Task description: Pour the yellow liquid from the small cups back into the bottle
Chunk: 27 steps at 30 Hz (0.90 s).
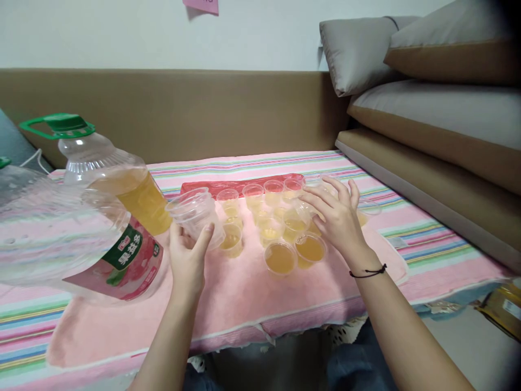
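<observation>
My left hand (188,255) holds a short stack of clear plastic cups (197,214), tilted, left of the filled cups. My right hand (336,217) is over the right part of the group, its fingers curved around the rim of a clear cup (303,209). Several clear cups with yellow liquid stand together on the pink mat; two fuller ones (280,258) (310,248) are nearest me. A large bottle with a green cap (138,190) holds yellow liquid at the left. In front of it lies another big clear bottle (134,260) with a red label.
Behind the cups lies a red plastic wrapper (195,186). A striped cloth (431,244) covers the table under the pink mat (228,304). Stacked grey and brown cushions (439,108) rise at the right, and a brown backrest (183,114) runs along the back.
</observation>
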Each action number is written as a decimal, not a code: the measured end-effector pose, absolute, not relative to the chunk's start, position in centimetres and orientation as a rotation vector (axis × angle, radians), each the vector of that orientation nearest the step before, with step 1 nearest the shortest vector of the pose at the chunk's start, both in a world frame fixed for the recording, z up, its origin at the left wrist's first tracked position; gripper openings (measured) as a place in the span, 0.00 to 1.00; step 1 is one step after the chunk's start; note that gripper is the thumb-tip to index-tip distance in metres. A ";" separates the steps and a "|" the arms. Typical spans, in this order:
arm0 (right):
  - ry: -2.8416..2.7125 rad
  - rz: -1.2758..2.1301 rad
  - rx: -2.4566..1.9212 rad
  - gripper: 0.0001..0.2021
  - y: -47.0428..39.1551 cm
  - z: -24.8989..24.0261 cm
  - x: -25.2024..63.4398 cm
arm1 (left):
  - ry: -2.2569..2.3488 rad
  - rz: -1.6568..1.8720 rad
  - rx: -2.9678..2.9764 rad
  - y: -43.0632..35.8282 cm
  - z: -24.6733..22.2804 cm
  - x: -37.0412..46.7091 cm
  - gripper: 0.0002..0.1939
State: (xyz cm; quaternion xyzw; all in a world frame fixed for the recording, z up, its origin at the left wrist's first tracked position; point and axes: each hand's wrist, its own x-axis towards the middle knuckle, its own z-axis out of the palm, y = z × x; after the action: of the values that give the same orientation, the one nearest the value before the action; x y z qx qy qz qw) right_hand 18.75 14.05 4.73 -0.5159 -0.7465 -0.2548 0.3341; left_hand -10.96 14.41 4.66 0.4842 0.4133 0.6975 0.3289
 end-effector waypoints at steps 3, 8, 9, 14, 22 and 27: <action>-1.948 -0.667 -1.348 0.24 14.1 4.6 18.7 | 1.080 1.817 1.279 14.3 4.7 -10.9 0.26; -1.834 -0.583 -1.406 0.22 13.7 4.5 18.9 | 1.069 1.762 1.329 13.7 4.7 -10.4 0.26; -1.803 -0.558 -1.422 0.21 13.7 4.5 19.0 | 1.069 1.745 1.347 13.6 4.7 -10.3 0.26; -1.738 -0.470 -1.475 0.20 13.4 4.2 19.6 | 1.118 1.689 1.467 13.1 4.4 -9.8 0.25; -1.601 -0.334 -1.432 0.23 13.3 4.5 20.1 | 0.988 1.576 1.605 12.2 4.5 -8.7 0.24; -1.608 -0.304 -1.413 0.23 13.2 4.6 20.3 | 0.990 1.522 1.656 11.8 4.8 -8.3 0.25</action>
State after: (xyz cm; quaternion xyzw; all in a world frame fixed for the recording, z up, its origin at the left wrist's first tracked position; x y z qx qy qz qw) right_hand 20.27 13.18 4.60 -0.5767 -0.6564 -0.1242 0.4703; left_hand -8.29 11.84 4.82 0.6348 0.3794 0.5836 0.3355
